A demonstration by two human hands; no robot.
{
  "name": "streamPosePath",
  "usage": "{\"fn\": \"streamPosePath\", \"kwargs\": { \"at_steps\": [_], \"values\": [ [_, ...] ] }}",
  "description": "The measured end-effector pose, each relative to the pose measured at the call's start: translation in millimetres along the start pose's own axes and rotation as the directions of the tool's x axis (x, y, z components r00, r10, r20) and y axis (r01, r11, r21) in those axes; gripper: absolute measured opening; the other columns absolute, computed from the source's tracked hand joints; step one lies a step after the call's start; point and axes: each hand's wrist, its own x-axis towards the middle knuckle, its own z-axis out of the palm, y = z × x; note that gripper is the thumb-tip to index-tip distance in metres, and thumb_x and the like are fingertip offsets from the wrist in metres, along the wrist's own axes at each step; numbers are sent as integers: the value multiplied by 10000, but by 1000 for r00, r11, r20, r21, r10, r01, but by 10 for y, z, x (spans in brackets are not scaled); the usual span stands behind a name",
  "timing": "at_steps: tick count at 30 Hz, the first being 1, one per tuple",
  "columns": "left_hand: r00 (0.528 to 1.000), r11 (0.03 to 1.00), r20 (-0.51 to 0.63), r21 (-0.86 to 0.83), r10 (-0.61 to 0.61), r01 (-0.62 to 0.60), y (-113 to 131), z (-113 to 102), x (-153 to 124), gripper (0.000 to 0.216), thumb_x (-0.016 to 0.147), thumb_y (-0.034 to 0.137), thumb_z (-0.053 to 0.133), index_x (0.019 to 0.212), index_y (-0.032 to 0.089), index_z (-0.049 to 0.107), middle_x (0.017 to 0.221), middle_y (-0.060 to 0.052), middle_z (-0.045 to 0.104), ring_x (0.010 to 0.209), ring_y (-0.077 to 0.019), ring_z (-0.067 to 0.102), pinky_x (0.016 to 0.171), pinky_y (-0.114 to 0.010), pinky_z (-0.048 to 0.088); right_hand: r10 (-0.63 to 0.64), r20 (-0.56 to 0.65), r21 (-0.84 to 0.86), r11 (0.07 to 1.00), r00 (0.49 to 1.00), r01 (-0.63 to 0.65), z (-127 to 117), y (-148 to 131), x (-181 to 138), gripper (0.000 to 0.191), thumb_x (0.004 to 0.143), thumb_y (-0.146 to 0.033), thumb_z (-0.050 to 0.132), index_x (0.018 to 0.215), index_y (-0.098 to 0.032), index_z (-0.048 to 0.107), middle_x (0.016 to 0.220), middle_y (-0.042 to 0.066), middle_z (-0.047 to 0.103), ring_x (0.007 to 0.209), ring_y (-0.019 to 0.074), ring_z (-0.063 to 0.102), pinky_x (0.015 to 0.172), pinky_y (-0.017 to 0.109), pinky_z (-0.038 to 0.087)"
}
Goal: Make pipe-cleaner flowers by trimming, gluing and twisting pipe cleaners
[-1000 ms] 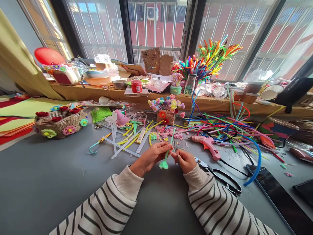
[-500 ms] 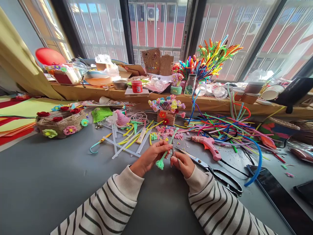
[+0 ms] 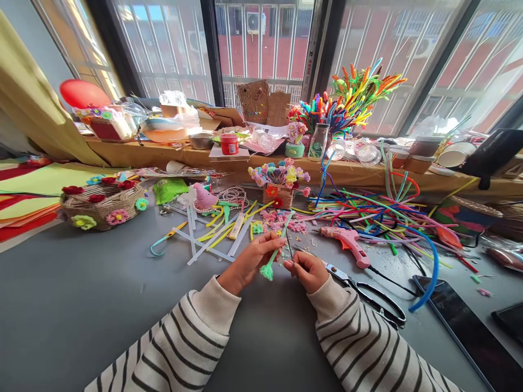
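Note:
Above the near middle of the table, my left hand (image 3: pixel 255 258) is closed on a mint-green pipe cleaner (image 3: pixel 267 270). Its fluffy, bunched end hangs below the fingers, and its thin end sticks up past the fingertips. My right hand (image 3: pixel 310 271) is closed round a small pair of scissors (image 3: pixel 290 248), whose narrow dark blades point up beside the pipe cleaner. Whether the blades touch it I cannot tell. The scissors' handles are mostly hidden by the fingers. Pink and yellow fuzzy clippings (image 3: pixel 281 222) lie scattered just beyond both hands.
Large black-handled scissors (image 3: pixel 378 299) lie right of my right hand, near a pink glue gun (image 3: pixel 347 242) and a phone (image 3: pixel 469 326). Glue sticks (image 3: pixel 204 246) lie to the left. A woven basket (image 3: pixel 102 207), a small flower basket (image 3: pixel 278 196) and heaped pipe cleaners (image 3: pixel 376 209) stand farther back.
My right hand with the small scissors has drawn slightly away from the pipe cleaner, and the blades now show more plainly. The left hand has barely moved.

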Motion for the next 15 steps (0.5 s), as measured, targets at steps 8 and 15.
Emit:
{"fn": "streamPosePath", "kwargs": {
  "at_steps": [8, 15],
  "values": [
    [998, 999, 52, 50, -23, 20, -20, -9, 10, 178, 640, 204, 541, 565, 153, 388, 482, 57, 413, 458, -44, 383, 508, -192, 290, 0, 111, 21, 1000, 994, -2, -41, -28, 1, 436, 691, -553, 323, 488, -171, 373, 447, -26, 395, 422, 70, 321, 413, 200, 276],
    [1000, 1000, 26, -2, -18, 18, -23, 5, 17, 186, 622, 195, 553, 560, 151, 383, 496, 62, 389, 462, -40, 373, 504, -196, 279, 0, -15, -20, 1000, 1000, 0, -2, -20, -1, 366, 691, -459, 412, 463, -189, 316, 414, -30, 433, 394, 69, 332, 405, 198, 287]
  ]
}}
